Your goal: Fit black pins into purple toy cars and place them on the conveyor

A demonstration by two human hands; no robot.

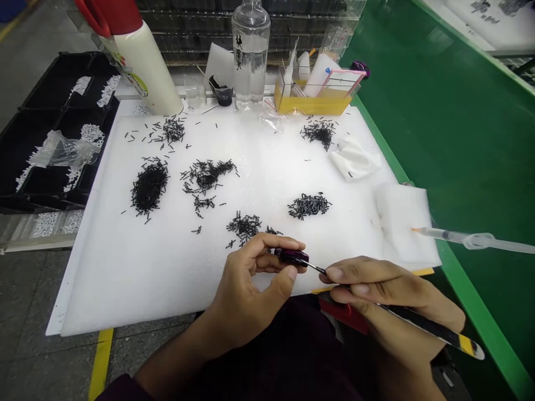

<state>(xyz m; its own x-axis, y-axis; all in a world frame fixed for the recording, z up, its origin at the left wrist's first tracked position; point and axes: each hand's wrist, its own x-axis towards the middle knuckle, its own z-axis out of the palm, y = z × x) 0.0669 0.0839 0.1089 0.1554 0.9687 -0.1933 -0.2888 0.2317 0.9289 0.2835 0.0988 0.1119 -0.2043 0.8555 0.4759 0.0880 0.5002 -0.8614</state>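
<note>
Between the thumb and fingers of my left hand (254, 284) is a small dark purple part (292, 256). My right hand (388, 295) pinches a thin black tool (422, 323) with a yellow band near its rear end. The tool's narrow metal tip meets the right end of the purple part. Both hands are over the front edge of a white foam sheet (159, 273). Just beyond my left hand lies a pile of small black pieces (244, 225), and another dark pile (309, 206) sits behind the purple part.
A thermos (146, 67), a clear bottle (251, 55) and a yellow-based box (313, 104) stand at the back. More black piles (149, 186) dot the foam. At right, a syringe (476, 239) rests on a folded pad (403, 217). Black trays (50, 111) stand left.
</note>
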